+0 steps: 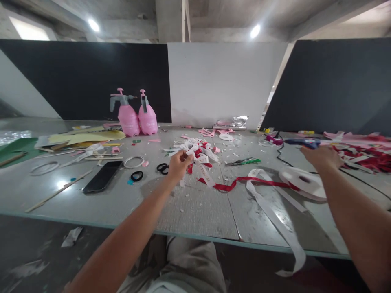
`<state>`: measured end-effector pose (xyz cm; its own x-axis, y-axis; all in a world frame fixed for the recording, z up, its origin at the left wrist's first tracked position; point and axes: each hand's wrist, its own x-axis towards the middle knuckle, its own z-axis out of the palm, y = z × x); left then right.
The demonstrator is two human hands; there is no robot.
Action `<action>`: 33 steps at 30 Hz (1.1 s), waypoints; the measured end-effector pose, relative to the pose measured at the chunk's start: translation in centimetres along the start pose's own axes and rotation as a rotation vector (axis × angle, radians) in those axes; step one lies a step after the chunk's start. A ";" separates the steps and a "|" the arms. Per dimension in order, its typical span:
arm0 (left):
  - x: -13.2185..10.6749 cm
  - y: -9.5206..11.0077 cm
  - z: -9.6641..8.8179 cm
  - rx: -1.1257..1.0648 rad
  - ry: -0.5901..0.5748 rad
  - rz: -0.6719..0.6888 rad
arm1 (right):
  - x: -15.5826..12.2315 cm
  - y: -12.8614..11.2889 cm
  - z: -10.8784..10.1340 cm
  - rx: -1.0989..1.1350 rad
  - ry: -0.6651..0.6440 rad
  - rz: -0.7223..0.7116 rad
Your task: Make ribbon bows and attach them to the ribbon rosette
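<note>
My left hand (180,165) pinches a white printed ribbon (205,173) between thumb and fingertips, at the near side of a pile of short white and red ribbon pieces (195,144). Far to the right, my right hand (324,158) is closed at the handle of a blue glue gun (301,142), its fingers partly hidden and slightly blurred. A dark cord (363,179) runs out from below that hand. Near my right forearm lies a white ribbon spool (297,185). A red ribbon (238,183) stretches leftward from the spool toward the pile.
A green utility knife (244,161) lies between my hands. Leftward are a black phone (104,177), black rings, a wooden stick (58,191) and paper sheets. Two pink spray bottles (128,120) stand behind. White ribbon (277,221) hangs over the table's front edge. Red strips (372,156) are heaped right.
</note>
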<state>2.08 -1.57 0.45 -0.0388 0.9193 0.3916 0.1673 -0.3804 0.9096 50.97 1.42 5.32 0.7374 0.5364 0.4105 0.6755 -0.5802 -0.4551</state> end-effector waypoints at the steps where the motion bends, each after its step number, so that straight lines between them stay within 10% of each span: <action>1: 0.1 -0.2 0.0 0.012 0.025 -0.016 | -0.5 -1.6 -0.9 0.051 -0.032 0.004; 7: 0.3 -0.9 -0.9 0.005 0.141 -0.111 | -10.3 -12.1 -4.3 0.363 -0.120 -0.335; 14: 0.4 -1.1 -1.6 -0.041 0.202 -0.138 | -23.7 -16.3 0.0 0.516 -0.280 -0.560; 33: 0.5 -1.9 -1.3 -0.011 0.168 -0.148 | -25.5 -15.5 2.3 0.464 -0.308 -0.643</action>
<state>0.49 -0.48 -0.94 -0.2257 0.9360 0.2702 0.1371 -0.2441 0.9600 21.74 -1.87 0.09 0.1307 0.8573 0.4979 0.8421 0.1690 -0.5122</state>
